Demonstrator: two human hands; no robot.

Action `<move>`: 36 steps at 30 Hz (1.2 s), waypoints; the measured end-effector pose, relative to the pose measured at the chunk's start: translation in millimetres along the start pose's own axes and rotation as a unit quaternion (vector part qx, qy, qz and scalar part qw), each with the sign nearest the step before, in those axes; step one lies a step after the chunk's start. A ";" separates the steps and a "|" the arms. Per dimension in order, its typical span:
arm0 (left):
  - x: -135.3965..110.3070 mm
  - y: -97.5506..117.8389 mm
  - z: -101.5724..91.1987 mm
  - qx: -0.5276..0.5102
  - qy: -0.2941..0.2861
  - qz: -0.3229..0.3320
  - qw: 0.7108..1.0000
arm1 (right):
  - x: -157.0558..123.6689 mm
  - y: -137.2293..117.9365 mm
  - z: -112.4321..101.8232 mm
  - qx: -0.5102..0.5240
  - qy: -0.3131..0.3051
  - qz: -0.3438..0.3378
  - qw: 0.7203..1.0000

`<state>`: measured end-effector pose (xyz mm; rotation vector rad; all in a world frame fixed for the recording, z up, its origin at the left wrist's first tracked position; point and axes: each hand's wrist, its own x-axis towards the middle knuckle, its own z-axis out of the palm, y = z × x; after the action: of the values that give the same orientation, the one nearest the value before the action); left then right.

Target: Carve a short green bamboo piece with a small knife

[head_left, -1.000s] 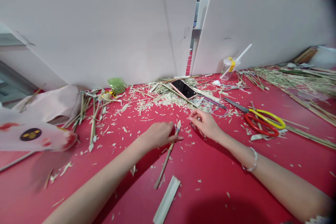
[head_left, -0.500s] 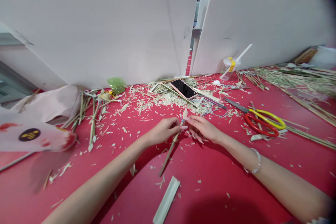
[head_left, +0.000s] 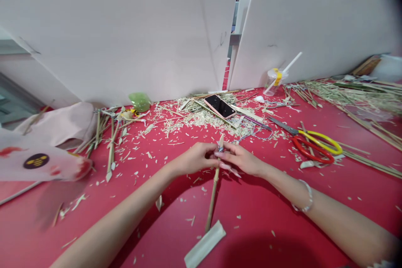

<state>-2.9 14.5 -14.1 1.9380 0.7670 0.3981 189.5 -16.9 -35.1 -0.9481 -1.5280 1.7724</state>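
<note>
A thin bamboo stick (head_left: 214, 197) stands nearly upright, its lower end near the red table (head_left: 157, 213) and its pointed tip above my hands. My left hand (head_left: 195, 159) grips it just under a small thread wrapping (head_left: 220, 148). My right hand (head_left: 241, 160) comes in from the other side, its fingertips pinching the stick at the wrapping. A flat pale bamboo strip (head_left: 204, 245) lies just below the stick's lower end. Loose shavings are scattered around both hands.
A phone (head_left: 220, 106) lies in a heap of shavings. Scissors with red and yellow handles (head_left: 314, 146) sit to the right, before bundled bamboo strips (head_left: 354, 96). A plastic cup with a straw (head_left: 274, 81) stands against white panels (head_left: 119, 37).
The stick has swung from leaning left to nearly upright. My hands have closed together around its wrapped top, and my right hand now pinches it too.
</note>
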 end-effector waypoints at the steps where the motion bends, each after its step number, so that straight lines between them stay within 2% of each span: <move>1: -0.7 2.9 -0.1 0.011 -0.006 0.004 1.000 | -0.6 0.0 0.5 -0.006 -0.009 0.000 1.000; 4: -2.1 10.6 0.7 0.043 -0.008 0.010 0.999 | -3.0 0.3 2.1 -0.015 -0.034 0.015 0.999; 8: -2.8 15.8 3.7 0.099 0.041 0.029 0.994 | -4.4 -0.6 3.9 -0.027 0.003 0.023 0.999; 13: -5.1 18.0 6.5 0.240 0.104 0.043 0.964 | -4.4 -2.1 4.3 -0.030 -0.004 0.043 0.999; 15: -6.0 18.4 6.5 0.258 0.119 0.043 0.958 | -4.7 -1.2 4.6 -0.022 -0.009 0.035 0.999; 17: -6.3 17.8 6.1 0.228 0.122 0.037 0.965 | -5.0 -0.2 5.2 -0.016 -0.013 0.020 1.000; 21: -4.1 13.7 5.3 0.080 0.088 0.020 0.993 | -5.3 0.5 6.2 -0.019 -0.014 0.000 1.000; 24: -1.9 10.1 5.9 0.003 0.072 0.022 0.997 | -4.8 -0.5 6.5 -0.027 -0.002 0.005 1.000; 27: -0.9 7.8 6.7 -0.013 0.085 0.024 0.996 | -4.0 -2.9 6.7 -0.034 0.010 0.009 0.999; 30: -1.0 6.3 7.4 -0.011 0.113 0.030 0.993 | -3.3 -5.4 6.4 -0.035 0.015 0.008 0.999; 34: -1.7 5.5 10.8 -0.003 0.202 0.028 0.979 | -3.3 -7.3 6.4 -0.032 0.030 -0.001 0.999; 36: -1.5 6.8 14.2 -0.031 0.241 0.025 0.970 | -3.8 -8.5 6.6 -0.028 0.035 -0.006 0.999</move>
<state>6.3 1.7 -14.7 1.8227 0.9992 0.9348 186.1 -22.3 -25.7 -1.0157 -1.5424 1.6779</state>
